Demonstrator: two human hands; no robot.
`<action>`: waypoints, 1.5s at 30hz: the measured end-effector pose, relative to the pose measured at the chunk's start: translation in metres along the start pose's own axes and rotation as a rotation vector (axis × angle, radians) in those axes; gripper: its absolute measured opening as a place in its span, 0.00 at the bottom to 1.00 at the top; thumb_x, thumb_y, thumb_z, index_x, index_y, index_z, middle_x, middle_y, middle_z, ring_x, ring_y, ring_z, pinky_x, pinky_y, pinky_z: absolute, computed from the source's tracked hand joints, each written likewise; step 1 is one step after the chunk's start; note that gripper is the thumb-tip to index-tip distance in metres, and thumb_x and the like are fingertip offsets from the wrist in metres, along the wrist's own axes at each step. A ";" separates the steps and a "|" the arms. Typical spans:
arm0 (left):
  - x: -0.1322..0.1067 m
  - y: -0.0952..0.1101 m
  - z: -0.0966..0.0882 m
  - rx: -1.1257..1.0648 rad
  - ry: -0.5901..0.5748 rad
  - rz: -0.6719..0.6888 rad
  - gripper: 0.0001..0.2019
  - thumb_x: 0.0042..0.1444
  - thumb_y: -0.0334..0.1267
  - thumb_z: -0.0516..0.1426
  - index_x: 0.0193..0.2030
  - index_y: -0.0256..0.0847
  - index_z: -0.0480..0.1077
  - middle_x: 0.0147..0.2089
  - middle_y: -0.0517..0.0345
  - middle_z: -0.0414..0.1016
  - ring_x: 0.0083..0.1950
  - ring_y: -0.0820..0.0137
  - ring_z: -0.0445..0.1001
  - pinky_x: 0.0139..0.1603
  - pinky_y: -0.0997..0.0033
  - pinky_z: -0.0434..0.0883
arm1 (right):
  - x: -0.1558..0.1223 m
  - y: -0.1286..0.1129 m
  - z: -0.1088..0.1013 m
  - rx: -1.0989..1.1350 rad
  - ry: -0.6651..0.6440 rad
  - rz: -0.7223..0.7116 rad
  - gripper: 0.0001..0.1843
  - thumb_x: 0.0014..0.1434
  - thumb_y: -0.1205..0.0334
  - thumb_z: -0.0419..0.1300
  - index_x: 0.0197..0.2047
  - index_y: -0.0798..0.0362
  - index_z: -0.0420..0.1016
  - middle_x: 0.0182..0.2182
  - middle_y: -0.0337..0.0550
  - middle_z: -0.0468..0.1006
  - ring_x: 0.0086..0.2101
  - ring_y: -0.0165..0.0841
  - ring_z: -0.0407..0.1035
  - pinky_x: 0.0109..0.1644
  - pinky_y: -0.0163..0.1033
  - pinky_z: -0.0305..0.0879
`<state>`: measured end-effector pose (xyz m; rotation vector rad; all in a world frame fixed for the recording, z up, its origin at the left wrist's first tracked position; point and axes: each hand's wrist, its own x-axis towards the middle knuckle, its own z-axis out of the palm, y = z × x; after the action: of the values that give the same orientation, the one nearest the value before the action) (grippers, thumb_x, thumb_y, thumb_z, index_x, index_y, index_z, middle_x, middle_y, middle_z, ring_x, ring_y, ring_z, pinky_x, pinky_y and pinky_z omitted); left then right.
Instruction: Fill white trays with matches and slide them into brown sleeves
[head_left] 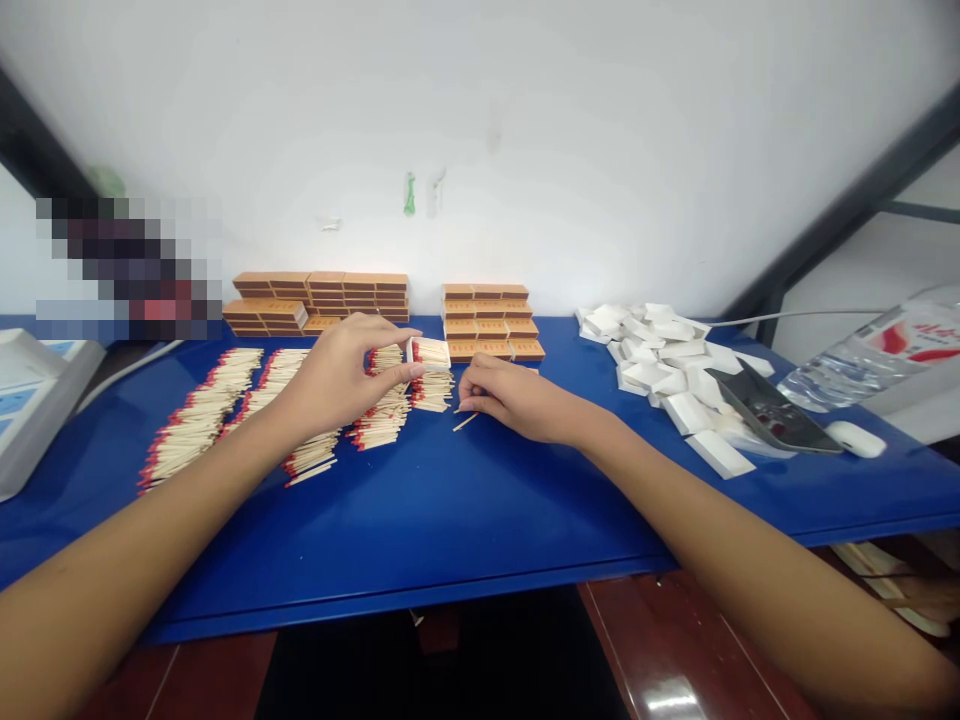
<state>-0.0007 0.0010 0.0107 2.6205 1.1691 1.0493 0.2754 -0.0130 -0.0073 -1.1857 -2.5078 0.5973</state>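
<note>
Between the thumb and fingers of my left hand (341, 370) is a small white matchbox tray (439, 364), tilted, with matches lying in it. My right hand (517, 395) is just right of the tray, its fingers pinched together. A pale matchstick (466, 422) shows under those fingertips; its other end is hidden by the hand. Under and beside the left hand lie rows of red-tipped matches (199, 425) on the blue table (420, 530). A shorter batch of matches (433, 392) lies right below the tray.
Orange matchboxes stand stacked at the back left (358, 292) and in a stepped stack (491, 325) in the middle. White trays (656, 350) are heaped at right, near a dark phone (776, 405), a white earbud case (855, 439) and a water bottle (862, 355). A white wall rises behind.
</note>
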 end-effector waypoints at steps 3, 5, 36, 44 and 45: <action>0.000 -0.001 0.001 0.009 -0.004 0.004 0.32 0.67 0.69 0.59 0.57 0.44 0.85 0.52 0.45 0.87 0.54 0.51 0.82 0.56 0.51 0.76 | -0.001 -0.004 0.001 0.033 0.028 -0.005 0.06 0.76 0.63 0.58 0.44 0.51 0.73 0.45 0.44 0.74 0.43 0.37 0.70 0.47 0.41 0.62; 0.000 -0.002 0.001 0.014 -0.004 0.003 0.31 0.67 0.68 0.59 0.57 0.43 0.85 0.52 0.45 0.87 0.54 0.51 0.82 0.56 0.52 0.76 | -0.002 -0.005 0.002 0.045 0.022 -0.020 0.05 0.76 0.63 0.59 0.44 0.50 0.74 0.44 0.44 0.73 0.43 0.37 0.69 0.47 0.41 0.63; -0.001 -0.003 0.003 0.032 -0.014 0.037 0.31 0.67 0.68 0.60 0.56 0.43 0.85 0.49 0.48 0.87 0.52 0.53 0.82 0.54 0.54 0.75 | -0.011 -0.010 -0.001 0.019 -0.048 -0.094 0.05 0.75 0.63 0.62 0.42 0.51 0.76 0.45 0.46 0.77 0.44 0.38 0.70 0.48 0.42 0.65; -0.001 -0.004 0.004 0.029 -0.030 0.023 0.32 0.67 0.70 0.58 0.57 0.44 0.85 0.50 0.47 0.87 0.52 0.53 0.82 0.54 0.54 0.74 | -0.010 -0.011 0.000 0.019 -0.047 -0.059 0.03 0.73 0.62 0.65 0.44 0.50 0.76 0.45 0.45 0.75 0.42 0.37 0.69 0.45 0.42 0.64; -0.001 -0.004 0.004 0.029 -0.030 0.019 0.32 0.67 0.70 0.58 0.57 0.44 0.85 0.50 0.47 0.87 0.51 0.53 0.82 0.54 0.54 0.74 | -0.010 -0.011 0.000 0.022 -0.060 -0.053 0.03 0.73 0.61 0.64 0.44 0.51 0.77 0.45 0.45 0.75 0.42 0.37 0.69 0.45 0.42 0.64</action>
<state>-0.0017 0.0037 0.0056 2.6648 1.1644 0.9994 0.2744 -0.0269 -0.0030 -1.1051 -2.5671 0.6533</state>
